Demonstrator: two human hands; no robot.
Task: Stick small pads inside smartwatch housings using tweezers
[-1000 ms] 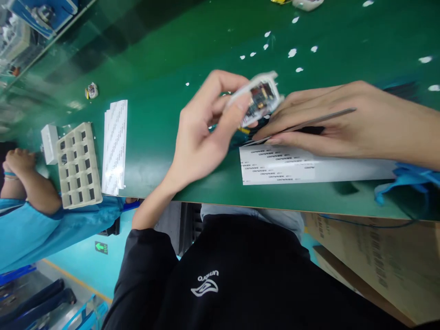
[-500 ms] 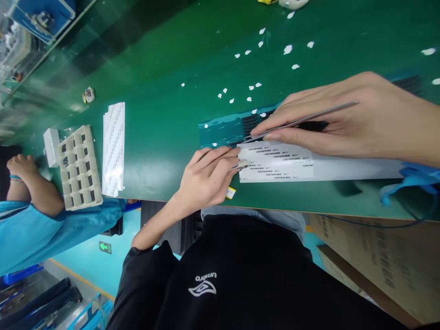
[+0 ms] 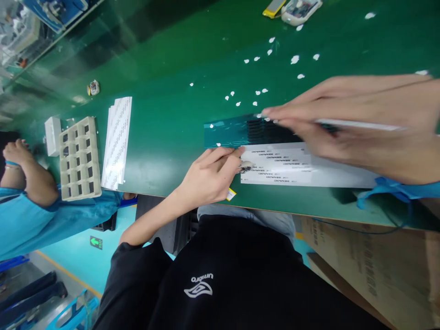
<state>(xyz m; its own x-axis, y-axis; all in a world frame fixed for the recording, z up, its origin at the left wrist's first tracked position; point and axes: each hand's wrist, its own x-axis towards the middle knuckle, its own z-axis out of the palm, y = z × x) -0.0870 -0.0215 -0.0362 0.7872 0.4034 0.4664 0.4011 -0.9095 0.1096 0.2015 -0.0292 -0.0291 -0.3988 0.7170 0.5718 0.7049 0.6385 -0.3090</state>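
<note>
My right hand (image 3: 360,123), smeared by motion, is closed on thin metal tweezers (image 3: 360,124). Its fingertips are over the far edge of a teal film sheet (image 3: 225,134) that carries a row of black strips (image 3: 257,132). My left hand (image 3: 213,176) is closed around a small whitish part with fine wires (image 3: 246,167), mostly hidden by the fingers. Below that hand a yellow-and-white battery (image 3: 231,194) pokes out; whether it joins the part I cannot tell. White printed backing sheets (image 3: 278,162) lie under both hands, along the film's near side.
Small white stickers (image 3: 257,93) dot the green table (image 3: 165,123). At the far side are an open shell with circuitry (image 3: 300,10) and a battery (image 3: 274,8). Leftward lie printed strips (image 3: 117,142), a beige compartment tray (image 3: 80,158) and a co-worker's hands (image 3: 17,151).
My right hand has moved away from the film's near edge to its far edge, and the tweezers now point back along the palm. My left hand keeps its hold; the view has shifted slightly.
</note>
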